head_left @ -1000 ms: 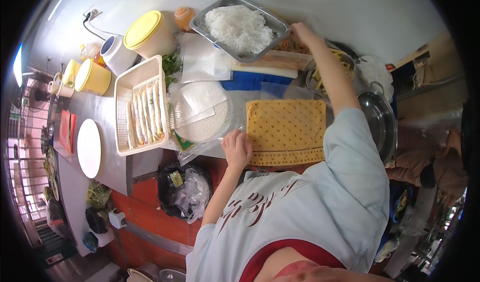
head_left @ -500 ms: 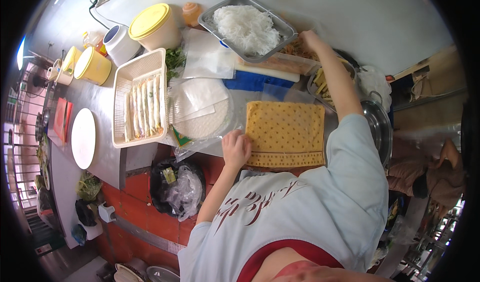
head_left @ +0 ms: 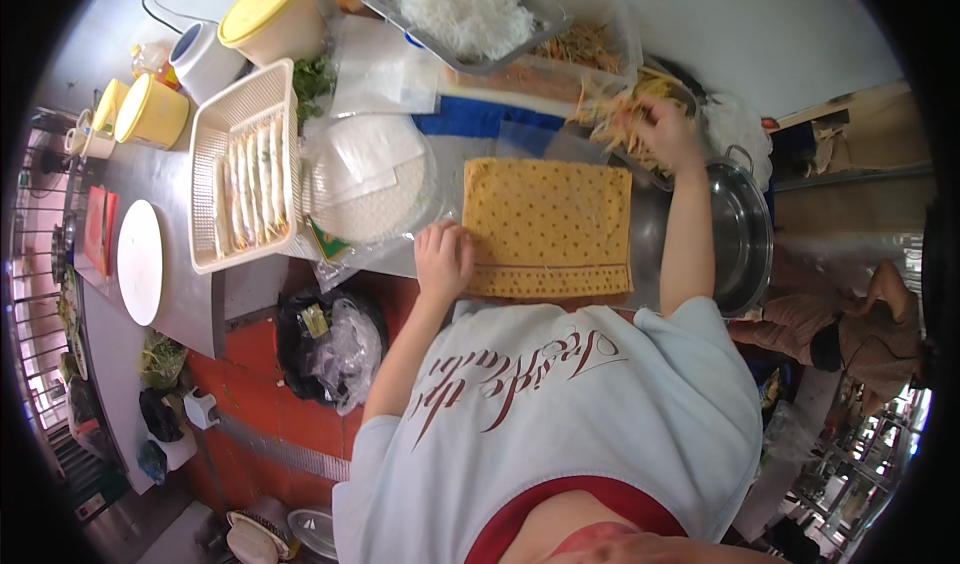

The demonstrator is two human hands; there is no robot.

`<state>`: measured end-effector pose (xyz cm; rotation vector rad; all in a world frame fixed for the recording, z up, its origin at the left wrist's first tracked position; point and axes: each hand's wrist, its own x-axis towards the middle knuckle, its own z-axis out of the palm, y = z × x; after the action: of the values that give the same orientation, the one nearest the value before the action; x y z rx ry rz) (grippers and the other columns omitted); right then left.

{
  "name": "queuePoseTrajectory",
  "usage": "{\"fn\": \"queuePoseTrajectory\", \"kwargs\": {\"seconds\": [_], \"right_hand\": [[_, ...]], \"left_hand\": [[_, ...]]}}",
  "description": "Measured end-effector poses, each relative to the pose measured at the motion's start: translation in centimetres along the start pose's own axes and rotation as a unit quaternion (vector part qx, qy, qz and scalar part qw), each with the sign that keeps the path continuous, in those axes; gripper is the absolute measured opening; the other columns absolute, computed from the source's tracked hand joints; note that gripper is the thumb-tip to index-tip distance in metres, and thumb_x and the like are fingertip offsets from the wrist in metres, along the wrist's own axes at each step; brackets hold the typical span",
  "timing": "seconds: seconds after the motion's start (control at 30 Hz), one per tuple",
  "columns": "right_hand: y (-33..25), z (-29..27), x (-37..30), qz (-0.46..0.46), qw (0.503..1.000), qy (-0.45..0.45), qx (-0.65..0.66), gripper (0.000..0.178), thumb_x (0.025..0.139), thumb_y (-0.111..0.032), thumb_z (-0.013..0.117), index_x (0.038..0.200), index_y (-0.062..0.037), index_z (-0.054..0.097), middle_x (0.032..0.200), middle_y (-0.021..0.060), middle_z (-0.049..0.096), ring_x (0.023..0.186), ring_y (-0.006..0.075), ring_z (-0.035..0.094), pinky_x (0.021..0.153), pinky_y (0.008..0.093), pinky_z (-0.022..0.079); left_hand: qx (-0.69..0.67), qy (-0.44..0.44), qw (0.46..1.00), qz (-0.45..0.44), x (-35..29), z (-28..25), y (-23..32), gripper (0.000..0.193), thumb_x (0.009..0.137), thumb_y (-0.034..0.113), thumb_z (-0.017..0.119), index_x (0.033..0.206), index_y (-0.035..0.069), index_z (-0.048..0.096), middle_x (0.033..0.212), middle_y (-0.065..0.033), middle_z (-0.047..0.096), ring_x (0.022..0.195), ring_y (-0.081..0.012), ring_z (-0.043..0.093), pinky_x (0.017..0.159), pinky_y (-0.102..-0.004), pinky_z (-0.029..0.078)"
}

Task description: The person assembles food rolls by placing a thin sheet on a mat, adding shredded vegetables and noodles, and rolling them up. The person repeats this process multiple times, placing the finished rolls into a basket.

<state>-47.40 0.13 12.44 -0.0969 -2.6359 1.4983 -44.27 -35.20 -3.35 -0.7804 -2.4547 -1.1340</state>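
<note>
My right hand [head_left: 668,136] is over a metal tray at the right, its fingers closed on a loose bunch of pale yellow vegetable strips [head_left: 625,119]. The fingertips are partly lost among the strips. My left hand [head_left: 444,258] rests with curled fingers at the left edge of a yellow dotted cloth [head_left: 548,226], and nothing shows in it. Orange shredded vegetable [head_left: 582,46] fills a clear container behind. White noodles [head_left: 462,9] are heaped in a metal tray [head_left: 548,30]. Left of the cloth lie round white sheets [head_left: 385,207] in plastic, with smaller squares on top.
A cream basket [head_left: 203,199] holds several long pale rolls [head_left: 252,184]. Lidded tubs [head_left: 272,19] stand behind it, with a white oval plate [head_left: 140,262] at the left. A metal basin [head_left: 742,234] sits at the right. Below the counter is a black-lined bin [head_left: 330,349].
My right hand has come back from the orange shreds to the yellow strips, and now lifts some. My left hand stays beside the cloth. The whole view has shifted slightly.
</note>
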Motion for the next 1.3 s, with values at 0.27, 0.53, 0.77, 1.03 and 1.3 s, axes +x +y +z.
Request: {"fn": "queuePoseTrajectory", "kwargs": {"seconds": [0.27, 0.53, 0.77, 1.03, 1.3], "right_hand": [[3.7, 11.7, -10.4, -0.017, 0.980, -0.160, -0.115, 0.071, 0.075, -0.032, 0.075, 0.135, -0.0089, 0.044, 0.126, 0.0122, 0.046, 0.109, 0.0245, 0.050, 0.090, 0.0348, 0.043], [7.6, 11.9, -13.4, 0.041, 0.961, -0.172, -0.214, 0.081, 0.067, -0.034, 0.079, 0.135, -0.0088, 0.044, 0.125, 0.0104, 0.045, 0.117, 0.0281, 0.044, 0.098, 0.0390, 0.037], [5.6, 9.8, -14.8, -0.079, 0.959, -0.036, -0.270, 0.057, 0.072, -0.030, 0.074, 0.122, -0.0091, 0.056, 0.114, 0.0074, 0.051, 0.109, 0.0260, 0.047, 0.094, 0.0384, 0.036], [6.4, 9.0, -15.4, -0.087, 0.964, -0.067, -0.243, 0.082, 0.064, -0.047, 0.077, 0.132, -0.0112, 0.048, 0.120, 0.0078, 0.048, 0.114, 0.0255, 0.044, 0.097, 0.0394, 0.032], [4.9, 13.0, -13.5, -0.115, 0.934, -0.075, -0.329, 0.088, 0.062, -0.056, 0.076, 0.134, -0.0152, 0.047, 0.116, 0.0075, 0.049, 0.112, 0.0248, 0.045, 0.099, 0.0404, 0.029]], "left_hand": [[-0.044, -0.124, 0.989, 0.063, 1.9, -1.1, 2.2, 0.044, 0.073, 0.030, 0.071, 0.107, 0.006, 0.056, 0.105, -0.0120, 0.056, 0.098, -0.0317, 0.051, 0.088, -0.0436, 0.035], [0.006, -0.235, 0.944, 0.233, 5.2, 3.6, 0.7, 0.061, 0.061, 0.033, 0.077, 0.115, 0.013, 0.058, 0.125, -0.0082, 0.050, 0.119, -0.0315, 0.043, 0.098, -0.0449, 0.031], [-0.052, -0.283, 0.946, 0.149, 6.4, 1.4, 2.7, 0.038, 0.065, 0.025, 0.075, 0.101, 0.017, 0.066, 0.132, -0.0060, 0.048, 0.123, -0.0318, 0.041, 0.101, -0.0457, 0.030], [-0.027, -0.303, 0.933, 0.191, 6.8, 1.8, 2.0, 0.050, 0.063, 0.031, 0.079, 0.110, 0.019, 0.067, 0.137, -0.0057, 0.045, 0.127, -0.0319, 0.038, 0.102, -0.0485, 0.030], [-0.042, -0.286, 0.941, 0.178, 6.5, 1.3, 0.3, 0.038, 0.066, 0.027, 0.078, 0.102, 0.019, 0.071, 0.131, -0.0046, 0.051, 0.124, -0.0324, 0.041, 0.101, -0.0469, 0.031]]}}
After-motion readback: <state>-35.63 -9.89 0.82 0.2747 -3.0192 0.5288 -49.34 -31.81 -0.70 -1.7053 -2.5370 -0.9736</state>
